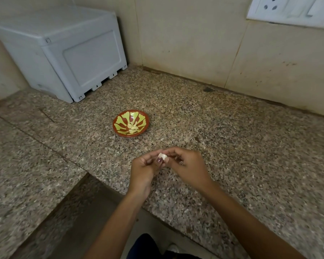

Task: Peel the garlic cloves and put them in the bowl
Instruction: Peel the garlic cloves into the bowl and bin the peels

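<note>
Speckled granite desk (232, 146): left hand (144, 169) and right hand (187, 165) grip one garlic clove (162, 156) between fingertips; bowl (130, 123) lies beyond, slightly leftward, nearer the left

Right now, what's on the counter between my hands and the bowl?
Nothing: the head view shows only bare speckled granite counter between the bowl and the hands pinching a garlic clove.

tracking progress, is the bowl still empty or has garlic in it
Not empty: the bowl holds a small pile of peeled garlic cloves at its centre.
</note>
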